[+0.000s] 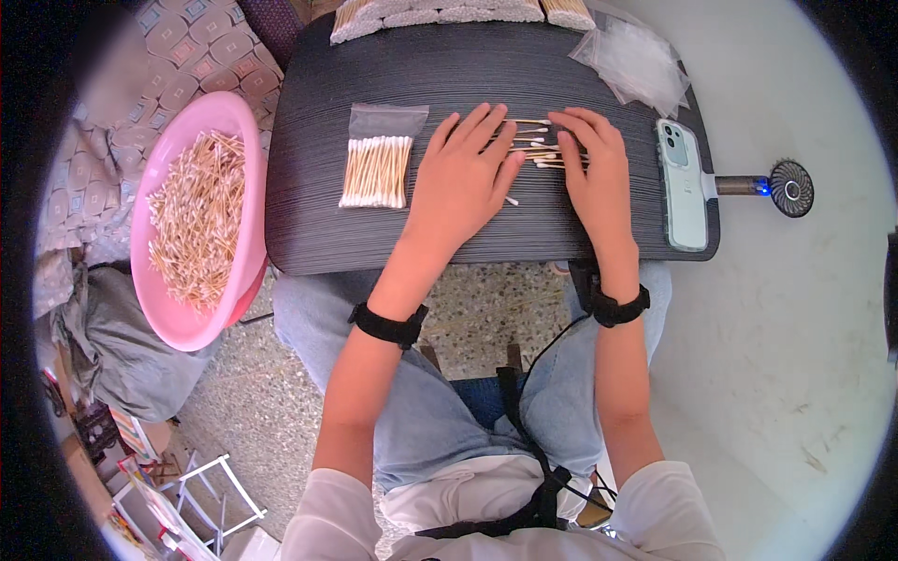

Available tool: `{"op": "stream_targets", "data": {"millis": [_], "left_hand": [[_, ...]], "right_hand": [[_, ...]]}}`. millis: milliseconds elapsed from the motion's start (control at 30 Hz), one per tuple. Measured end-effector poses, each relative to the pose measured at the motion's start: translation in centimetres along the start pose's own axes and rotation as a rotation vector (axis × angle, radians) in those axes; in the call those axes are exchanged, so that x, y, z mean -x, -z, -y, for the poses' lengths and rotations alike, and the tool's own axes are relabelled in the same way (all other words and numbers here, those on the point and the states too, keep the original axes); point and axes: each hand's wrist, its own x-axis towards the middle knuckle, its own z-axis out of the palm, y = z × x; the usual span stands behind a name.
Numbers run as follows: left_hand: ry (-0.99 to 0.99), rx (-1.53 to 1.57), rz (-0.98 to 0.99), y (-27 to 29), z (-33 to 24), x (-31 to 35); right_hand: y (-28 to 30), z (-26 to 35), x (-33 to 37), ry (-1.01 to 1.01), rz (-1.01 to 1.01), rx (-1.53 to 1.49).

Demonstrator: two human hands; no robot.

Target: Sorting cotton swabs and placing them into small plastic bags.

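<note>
Several loose cotton swabs with pale wooden sticks lie sideways on the dark table, between my two hands. My left hand rests palm down over their left ends, fingers stretched out and thumb apart, hiding part of them. At their right ends is my right hand, its fingers extended and slightly bent, the thumb apart from them. One swab's white tip sticks out below my left thumb. Left of that hand lies a clear zip bag filled with a neat row of upright swabs.
A pink basin heaped with swabs stands left of the table. Stacked swab bundles line the far edge. Empty clear bags lie at the far right corner. A phone and a small fan are at the right edge, near the wall.
</note>
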Motion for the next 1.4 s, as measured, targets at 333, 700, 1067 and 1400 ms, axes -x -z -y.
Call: {"op": "stream_targets", "data": {"millis": [333,700,1067,1400], "left_hand": [[0.003,0.107,0.057,2.6,0.0,0.9],[0.015,-0.135,0.207,2.2,-1.8,2.9],[0.143,0.171,-0.031,1.1,-1.4,1.6],[0.082,0.03,0.124,1.9,-0.2,2.5]], "right_hand": [[3.1,-0.3,1.2,0.138,0.168,0.007],[3.7,-0.4,1.7,0.094,0.141,-0.03],[5.1,-1.1,1.9,0.058,0.118,0.054],[7.0,-2.1,2.8,0.027,0.193,-0.021]]}}
